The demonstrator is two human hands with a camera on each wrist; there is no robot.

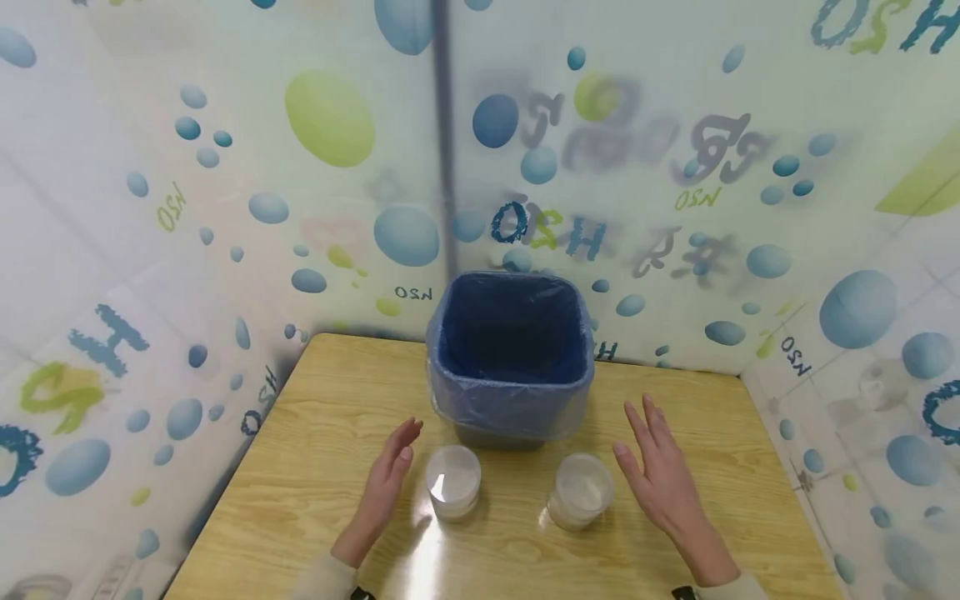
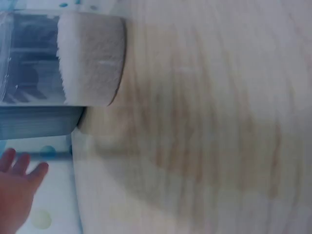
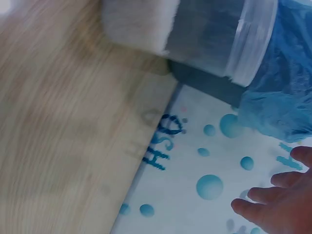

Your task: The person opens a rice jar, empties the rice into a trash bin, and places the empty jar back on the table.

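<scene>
Two clear lidded jars stand upright on the wooden table between my hands, in front of a bin. The left jar (image 1: 453,483) has a pale grainy filling in its lower part, seen in the left wrist view on that jar (image 2: 92,58). The right jar (image 1: 581,492) looks alike, and the right wrist view shows white contents low in the jar (image 3: 141,24). My left hand (image 1: 386,479) is held left of the left jar, apart from it, fingers extended. To the right of the right jar, my right hand (image 1: 660,471) is spread with straight fingers and holds nothing.
A dark blue bin (image 1: 510,408) lined with a clear bluish plastic bag stands at the back middle of the wooden table (image 1: 360,375). Patterned curtains (image 1: 330,208) with blue and green spots and lettering enclose the table at the back and both sides.
</scene>
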